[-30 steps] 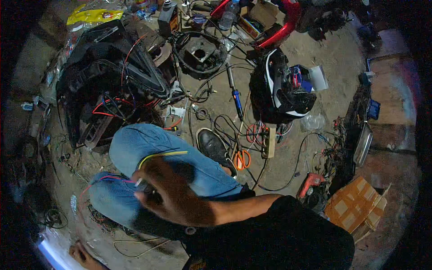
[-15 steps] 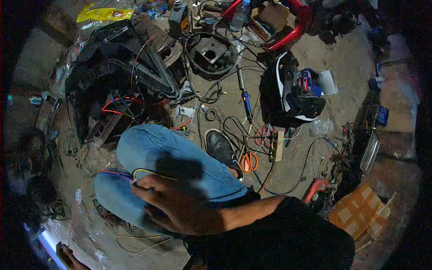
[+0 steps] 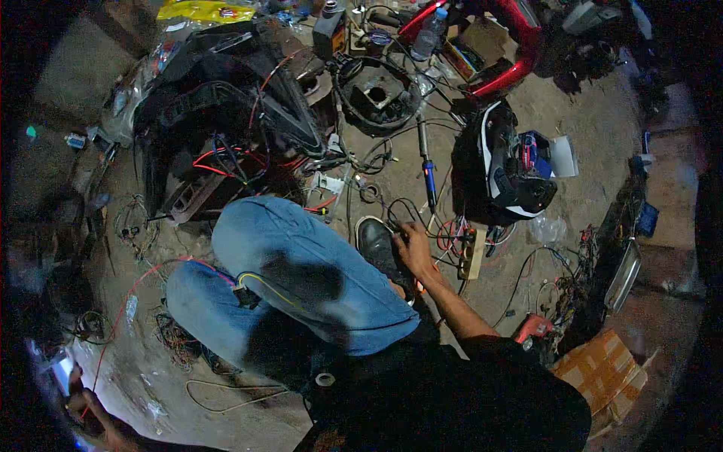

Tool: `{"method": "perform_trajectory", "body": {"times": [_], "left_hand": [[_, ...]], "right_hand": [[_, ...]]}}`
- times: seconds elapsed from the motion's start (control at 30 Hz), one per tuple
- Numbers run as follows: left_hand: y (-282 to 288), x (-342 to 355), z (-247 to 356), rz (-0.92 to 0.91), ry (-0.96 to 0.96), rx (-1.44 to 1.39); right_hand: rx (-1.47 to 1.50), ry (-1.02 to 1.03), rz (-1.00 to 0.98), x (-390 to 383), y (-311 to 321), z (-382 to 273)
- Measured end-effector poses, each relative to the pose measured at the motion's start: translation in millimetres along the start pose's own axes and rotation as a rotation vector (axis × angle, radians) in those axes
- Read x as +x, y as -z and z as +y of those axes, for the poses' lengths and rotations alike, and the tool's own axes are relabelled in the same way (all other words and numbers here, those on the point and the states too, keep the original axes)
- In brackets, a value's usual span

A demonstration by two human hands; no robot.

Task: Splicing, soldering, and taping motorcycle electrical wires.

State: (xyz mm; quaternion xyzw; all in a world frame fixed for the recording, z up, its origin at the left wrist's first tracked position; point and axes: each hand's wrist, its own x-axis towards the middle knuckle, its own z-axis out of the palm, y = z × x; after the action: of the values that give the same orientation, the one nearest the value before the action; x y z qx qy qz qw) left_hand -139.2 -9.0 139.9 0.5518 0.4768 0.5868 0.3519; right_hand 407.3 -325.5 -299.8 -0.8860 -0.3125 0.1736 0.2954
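Change since half a second ago: the right hand (image 3: 413,250) is off the knee, where it was resting over the thin wires, and is now reaching out at 1 o'clock from the lap, down to the floor beside the black shoe (image 3: 379,245).
Right hand grip: fingers spread and curled onto the tangle of wires (image 3: 444,237) on the ground; whether anything is actually pinched I cannot tell.
Left hand: low at 7 o'clock (image 3: 83,399), near the bright patch at the rim; it seems to touch the long red wire (image 3: 120,309), but the grip cannot be read in the dark.
Wire bundle on lap: yellow and blue leads (image 3: 252,280) lie across the blue jeans (image 3: 301,279), let go by the right hand.
Step in hand (judgement): sorting or fetching a lead from the floor tangle next to the wooden power strip (image 3: 474,254).
Next move calls for (judgement): picking one strand out of many crossing ones, so a fine pinch and a slow pull to avoid dragging the rest.
Containers: open cardboard box (image 3: 482,34) at 12 to 1 o'clock, contents too dim to tell; a clear plastic bottle (image 3: 431,30) stands just beside it.
Nearby: black scooter body panel (image 3: 218,128) with exposed wiring at 11 o'clock; black and white helmet (image 3: 504,166) at 2 o'clock; screwdriver with blue handle (image 3: 428,169) between them.
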Motion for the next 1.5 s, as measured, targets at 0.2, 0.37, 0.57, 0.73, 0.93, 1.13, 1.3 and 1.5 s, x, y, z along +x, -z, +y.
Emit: {"method": "perform_trajectory", "body": {"times": [0.2,0.37,0.57,0.73,0.93,1.13,1.3,1.5], "left_hand": [[-59,-44,-29,-0.110,-0.188,-0.248],[-182,-89,-45,-0.559,-0.210,-0.576],[-253,-119,-41,-0.572,-0.216,0.014],[-269,-117,-42,-0.617,-0.516,0.254],[-269,-126,-35,-0.602,-0.547,0.379],[-266,-123,-39,-0.578,-0.547,0.395],[-257,-113,-49,-0.441,-0.498,0.205],[-232,-99,-50,-0.220,-0.408,-0.009]], "right_hand": [[0.049,-0.012,-0.016,6,-9,-1],[0.332,-0.041,0.143,10,14,-43],[0.649,0.130,0.611,41,119,-149],[0.570,0.503,0.762,33,221,-238],[0.523,0.969,0.727,41,304,-300],[0.497,1.083,0.557,54,323,-333],[0.455,0.842,0.264,45,288,-337],[0.617,0.504,-0.086,29,241,-326]]}}
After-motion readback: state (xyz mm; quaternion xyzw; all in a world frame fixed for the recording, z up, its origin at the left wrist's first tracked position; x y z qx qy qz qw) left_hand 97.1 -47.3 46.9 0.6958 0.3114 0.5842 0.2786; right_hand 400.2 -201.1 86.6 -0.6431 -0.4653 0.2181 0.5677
